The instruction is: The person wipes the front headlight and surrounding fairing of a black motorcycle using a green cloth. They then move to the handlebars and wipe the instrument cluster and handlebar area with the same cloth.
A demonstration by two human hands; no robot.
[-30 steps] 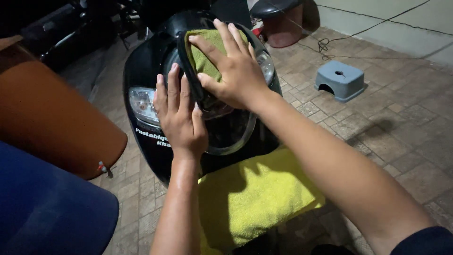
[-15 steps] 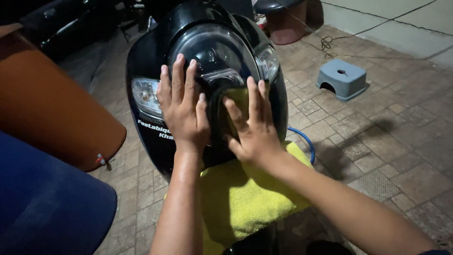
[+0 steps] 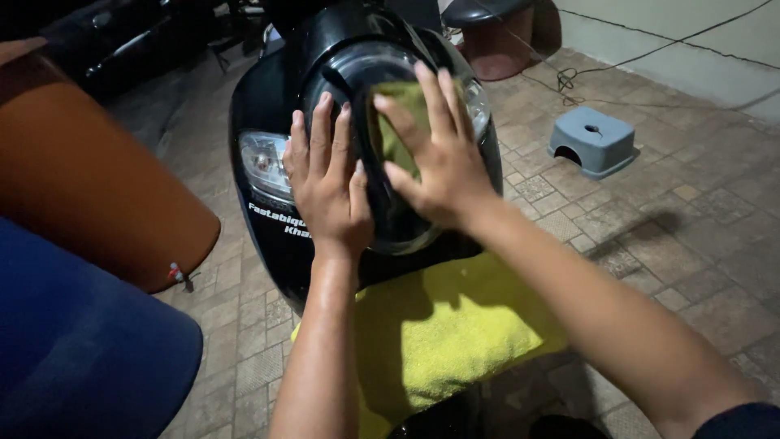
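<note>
- The right hand (image 3: 439,162) has moved back up the scooter's black front panel (image 3: 268,106), fingers spread flat, pressing a small green cloth (image 3: 398,122) against the headlight.
- The left hand (image 3: 325,187) lies flat beside it, fingers wide.
- A yellow towel (image 3: 439,333) lies below.

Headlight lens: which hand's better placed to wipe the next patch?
Right. The right hand already presses the small green cloth flat on the headlight lens; the left hand lies bare on the lens edge, bracing.

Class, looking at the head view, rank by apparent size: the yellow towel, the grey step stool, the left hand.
1. yellow towel, largest.
2. left hand, though nearness to the camera enlarges it.
3. grey step stool, smallest-looking, but it stands farther away.
</note>
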